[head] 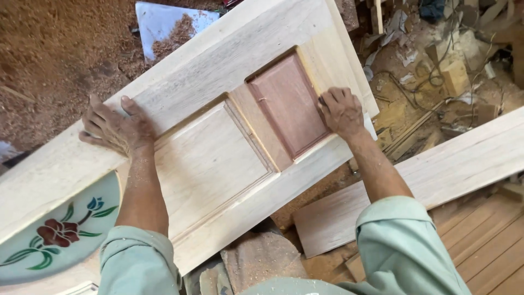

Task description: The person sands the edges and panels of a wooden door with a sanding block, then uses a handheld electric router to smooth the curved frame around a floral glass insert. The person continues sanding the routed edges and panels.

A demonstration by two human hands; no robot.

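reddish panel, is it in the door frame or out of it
In. The reddish panel sits flat in the door's opening, pale frame on all sides; the right hand presses its edge. Whether it is fully seated, cannot tell.

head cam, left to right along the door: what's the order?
Stained glass flower pane → left hand flat on the door frame → pale wood panel → reddish wood panel → right hand at that panel's edge → loose plank → wood scraps on the floor.
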